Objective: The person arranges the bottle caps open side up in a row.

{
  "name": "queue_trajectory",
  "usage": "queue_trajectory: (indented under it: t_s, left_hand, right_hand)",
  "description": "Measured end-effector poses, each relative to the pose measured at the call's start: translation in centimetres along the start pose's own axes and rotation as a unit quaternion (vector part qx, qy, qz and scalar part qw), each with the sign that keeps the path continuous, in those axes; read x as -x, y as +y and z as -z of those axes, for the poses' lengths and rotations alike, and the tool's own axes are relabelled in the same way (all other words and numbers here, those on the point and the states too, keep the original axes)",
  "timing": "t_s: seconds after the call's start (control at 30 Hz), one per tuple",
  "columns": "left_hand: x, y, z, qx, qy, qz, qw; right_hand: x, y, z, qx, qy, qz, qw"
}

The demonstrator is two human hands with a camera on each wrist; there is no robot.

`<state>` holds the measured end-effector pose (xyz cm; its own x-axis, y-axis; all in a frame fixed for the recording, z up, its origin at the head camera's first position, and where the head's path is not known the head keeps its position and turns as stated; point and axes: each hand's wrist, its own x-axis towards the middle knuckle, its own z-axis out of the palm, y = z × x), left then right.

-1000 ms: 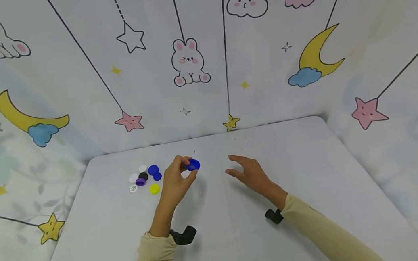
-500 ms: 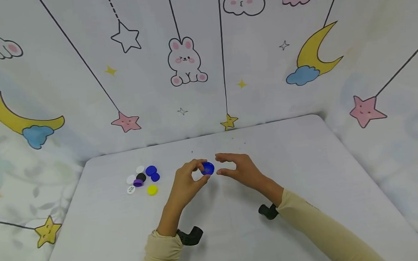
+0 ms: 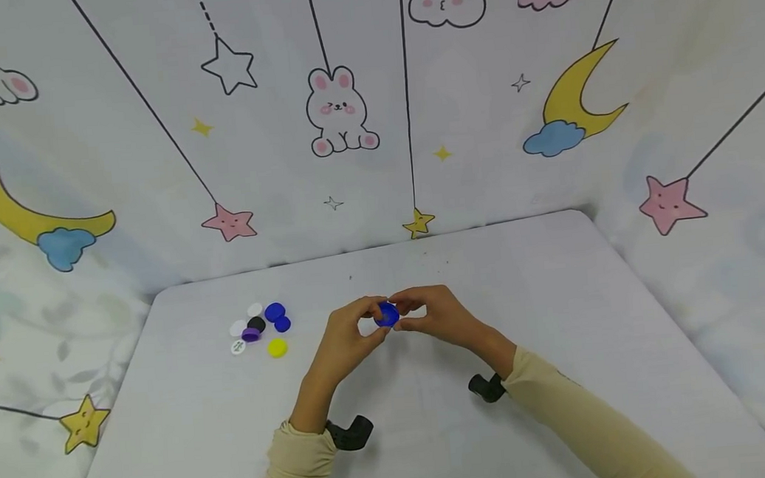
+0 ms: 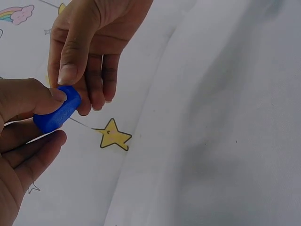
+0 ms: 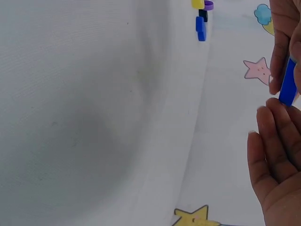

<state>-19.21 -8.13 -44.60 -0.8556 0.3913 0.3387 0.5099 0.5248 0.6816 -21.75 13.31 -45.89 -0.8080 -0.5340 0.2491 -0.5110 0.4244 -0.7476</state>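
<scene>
A blue bottle cap is held up between both hands over the white table. My left hand pinches it by its left side, thumb below and fingers above in the head view. My right hand pinches the opposite edge with thumb and index finger. The left wrist view has the cap side-on, left thumb pressed on it and right thumb tip at its upper end. In the right wrist view part of the cap is hidden behind fingers.
Left of the hands, loose caps lie grouped on the table: a larger blue cap, a smaller blue cap, a black cap, a purple cap, a yellow cap and several white ones. A patterned cloth wall rises behind.
My left hand has carried the blue bottle cap rightward, while my right hand has come left to meet it. The right thumb and index finger have closed on its edge.
</scene>
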Motion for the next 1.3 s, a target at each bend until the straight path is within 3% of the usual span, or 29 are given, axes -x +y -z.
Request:
queue_trajectory:
  t_s: [0.53, 0.73, 0.9, 1.3]
  left_hand:
    - [0.0, -0.9, -0.8, 0.018, 0.007, -0.02, 0.9996]
    - [-0.1, -1.3, -0.8, -0.019, 0.002, 0.002, 0.9998]
    - [-0.3, -1.7, -0.9, -0.024, -0.012, 0.018, 0.9995]
    - [-0.1, -3.1, -1.8, -0.039, -0.045, 0.041, 0.9974]
  right_hand:
    - [-0.5, -0.2, -0.2, 0.032, -0.013, -0.009, 0.9994]
    - [-0.5, -0.4, -0.5, 0.061, -0.032, -0.002, 0.9977]
    - [-0.6, -0.4, -0.6, 0.083, -0.04, -0.006, 0.9957]
    - [-1.7, 0.6, -1.0, 0.188, -0.098, -0.021, 0.977]
